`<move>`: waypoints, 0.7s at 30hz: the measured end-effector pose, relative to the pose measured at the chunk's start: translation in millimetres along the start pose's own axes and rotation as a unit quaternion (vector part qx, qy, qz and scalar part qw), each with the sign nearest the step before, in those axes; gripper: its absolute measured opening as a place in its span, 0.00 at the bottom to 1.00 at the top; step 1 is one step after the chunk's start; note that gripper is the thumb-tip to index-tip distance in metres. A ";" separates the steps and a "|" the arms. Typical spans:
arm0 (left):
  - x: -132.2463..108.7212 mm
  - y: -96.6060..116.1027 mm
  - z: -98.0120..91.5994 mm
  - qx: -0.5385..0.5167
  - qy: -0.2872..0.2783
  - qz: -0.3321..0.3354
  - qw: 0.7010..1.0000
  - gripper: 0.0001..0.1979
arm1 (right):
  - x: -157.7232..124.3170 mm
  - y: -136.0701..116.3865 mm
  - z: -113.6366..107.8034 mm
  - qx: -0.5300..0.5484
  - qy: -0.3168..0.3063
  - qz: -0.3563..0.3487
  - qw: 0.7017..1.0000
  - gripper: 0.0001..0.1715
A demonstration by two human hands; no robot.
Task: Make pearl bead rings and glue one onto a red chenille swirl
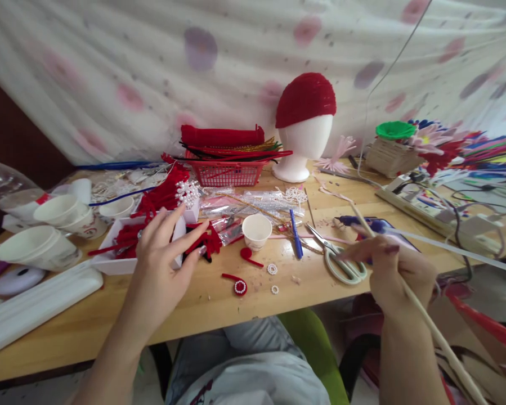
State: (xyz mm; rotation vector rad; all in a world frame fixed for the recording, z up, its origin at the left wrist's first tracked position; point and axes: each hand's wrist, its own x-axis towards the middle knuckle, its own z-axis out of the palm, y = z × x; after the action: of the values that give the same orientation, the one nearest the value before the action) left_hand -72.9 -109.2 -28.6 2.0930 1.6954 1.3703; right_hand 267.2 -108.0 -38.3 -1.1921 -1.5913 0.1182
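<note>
My left hand [162, 261] hovers with its fingers spread in front of a white box [120, 269] of red fuzzy pipe cleaners [124, 239]; it holds nothing. A long, thin beige stick [432, 332] runs slantwise through my right hand [398, 275], whose fingers are closed round it. Scissors [341, 264] with pale green handles lie left of that hand. Between the hands are a red coil [246, 255] with a tail, another red coil [240, 288] ringed with pearl beads, and two small pearl rings, a larger [272, 269] and a smaller [274, 289]. A paper cup [256, 232] stands behind them.
A red basket [229, 171] and a white foam head [305, 140] in a red cap [307, 98] stand at the back. Several paper cups [37, 247] crowd the left. A blue pen [296, 235] lies mid-table; a power strip [430, 216] with cables is at right.
</note>
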 end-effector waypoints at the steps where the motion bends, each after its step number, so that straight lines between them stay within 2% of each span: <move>1: -2.3 1.3 0.3 0.018 0.003 0.015 1.000 0.16 | 1.0 -5.9 3.7 -0.004 -0.042 -0.033 0.999 0.34; 3: -8.8 5.0 0.6 0.008 0.003 -0.014 1.000 0.17 | 1.5 -14.2 9.8 -0.021 -0.105 -0.061 0.992 0.27; 6: -18.4 9.1 2.2 0.005 0.012 -0.031 0.999 0.10 | -5.0 -18.1 16.5 -0.044 -0.152 -0.051 0.986 0.14; 7: -20.9 9.2 3.5 0.010 0.014 -0.013 1.000 0.07 | -9.5 -18.5 19.2 -0.039 -0.158 -0.053 0.985 0.12; 10: -28.8 5.0 10.6 0.015 -0.015 0.063 0.998 0.09 | -29.8 -21.5 30.2 -0.006 -0.169 -0.051 0.984 0.05; 13: -41.0 -1.8 21.0 0.009 -0.055 0.103 0.993 0.16 | -54.0 -24.8 43.1 -0.022 -0.203 -0.015 0.979 0.05; 16: -55.2 -7.1 30.5 -0.008 -0.075 0.109 0.991 0.16 | -70.0 -22.6 52.4 -0.057 -0.212 0.015 0.975 0.05; 19: -65.0 -9.6 36.4 -0.001 -0.067 0.112 0.991 0.15 | -71.0 -16.9 56.8 -0.074 -0.224 0.033 0.971 0.05; 21: -68.6 -10.3 38.8 0.010 -0.046 0.104 0.994 0.13 | -66.5 -15.1 58.6 -0.083 -0.261 0.027 0.962 0.08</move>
State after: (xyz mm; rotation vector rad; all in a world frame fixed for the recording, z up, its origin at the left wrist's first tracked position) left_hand -50.9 -145.7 -95.6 2.3605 1.4981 1.2901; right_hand 205.9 -135.6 -97.9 -1.4111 -2.0576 0.3643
